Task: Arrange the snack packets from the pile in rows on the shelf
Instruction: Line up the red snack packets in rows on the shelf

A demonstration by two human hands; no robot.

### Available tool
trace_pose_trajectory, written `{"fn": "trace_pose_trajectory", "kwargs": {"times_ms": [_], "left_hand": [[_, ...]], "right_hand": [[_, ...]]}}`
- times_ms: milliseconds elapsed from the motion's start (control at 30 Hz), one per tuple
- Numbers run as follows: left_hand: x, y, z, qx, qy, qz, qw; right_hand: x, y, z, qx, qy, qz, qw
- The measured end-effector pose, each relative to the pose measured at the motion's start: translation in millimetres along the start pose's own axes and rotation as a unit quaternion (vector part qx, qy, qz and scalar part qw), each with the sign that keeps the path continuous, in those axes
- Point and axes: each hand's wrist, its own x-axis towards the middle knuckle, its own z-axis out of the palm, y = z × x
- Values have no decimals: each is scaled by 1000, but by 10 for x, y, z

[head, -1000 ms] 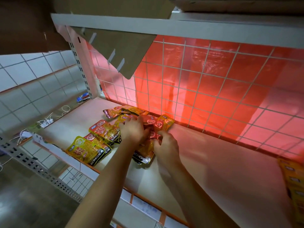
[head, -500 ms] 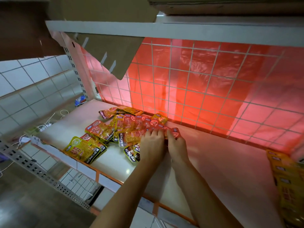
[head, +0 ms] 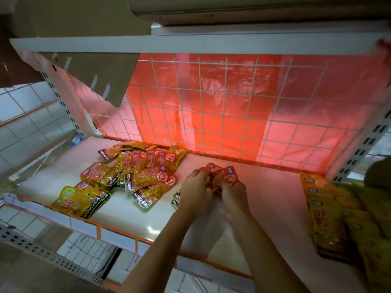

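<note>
A loose pile of yellow and red snack packets (head: 135, 174) lies on the left part of the white shelf (head: 275, 199). My left hand (head: 195, 190) and my right hand (head: 232, 194) are together at the shelf's middle, both gripping a small bunch of packets (head: 224, 173) whose red tops fan out above my fingers. The lower parts of those packets are hidden by my hands. Rows of yellow packets (head: 338, 210) lie flat at the shelf's right end, blurred.
A white wire grid (head: 222, 106) with red plastic sheeting behind it closes the back of the shelf. A cardboard flap (head: 101, 77) hangs from the upper shelf at left. The orange front edge (head: 135, 240) runs below my forearms.
My hands have moved right, away from the pile, carrying the bunch of packets toward the shelf's middle. The view has swung right, so more of the packet rows shows.
</note>
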Motion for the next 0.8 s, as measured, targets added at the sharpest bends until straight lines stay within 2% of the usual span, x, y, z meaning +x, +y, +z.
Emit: {"fn": "trace_pose_trajectory", "kwargs": {"times_ms": [100, 200, 333, 600, 800], "left_hand": [[43, 1, 68, 75, -9, -54, 996], [52, 4, 84, 168, -19, -91, 981], [47, -34, 74, 170, 17, -138, 976], [22, -44, 142, 174, 80, -122, 974], [-55, 80, 284, 223, 65, -140, 963]], "right_hand": [[-27, -31, -84, -61, -9, -4, 998], [-37, -85, -126, -69, -4, -7, 998], [-35, -70, -147, -15, -3, -4, 1000], [-50, -25, -351, 52, 40, 0, 998], [-84, -27, -620, 51, 39, 9, 998]]}}
